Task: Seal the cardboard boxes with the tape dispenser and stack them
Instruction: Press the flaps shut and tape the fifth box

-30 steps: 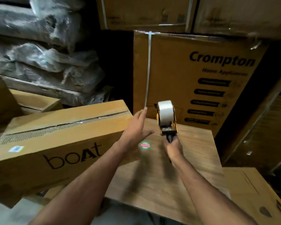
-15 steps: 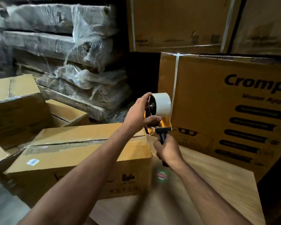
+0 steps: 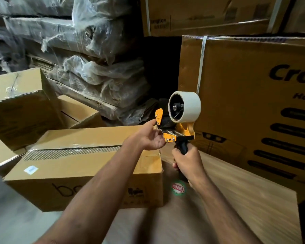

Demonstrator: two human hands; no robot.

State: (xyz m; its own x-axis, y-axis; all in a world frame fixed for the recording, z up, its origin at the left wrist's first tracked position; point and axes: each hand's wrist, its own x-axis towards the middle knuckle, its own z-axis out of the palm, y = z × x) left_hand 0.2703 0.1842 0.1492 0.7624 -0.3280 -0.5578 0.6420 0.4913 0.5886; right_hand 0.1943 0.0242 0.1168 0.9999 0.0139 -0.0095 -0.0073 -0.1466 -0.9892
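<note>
Hands: right (image 3: pixel 187 164) grips tape dispenser (image 3: pixel 180 120), left (image 3: pixel 148 138) pinches its front above closed box (image 3: pixel 88 166).

Hands: two, left hand (image 3: pixel 149 136) and right hand (image 3: pixel 187 163);
Tape dispenser (image 3: pixel 179 118): one;
Plain cardboard boxes, near left: three (image 3: pixel 88 166) (image 3: pixel 16 106) (image 3: pixel 77 113);
Printed cartons, far right: two (image 3: pixel 245 103) (image 3: pixel 209 14)

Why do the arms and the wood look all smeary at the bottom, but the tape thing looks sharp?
In the head view, the tape dispenser and the hands on it, left hand and right hand, are fairly crisp; the forearms and the wooden board low in the frame are streaked with motion blur. The wide lens bows the big printed box at the edge, and the gap behind it is dark.
</note>
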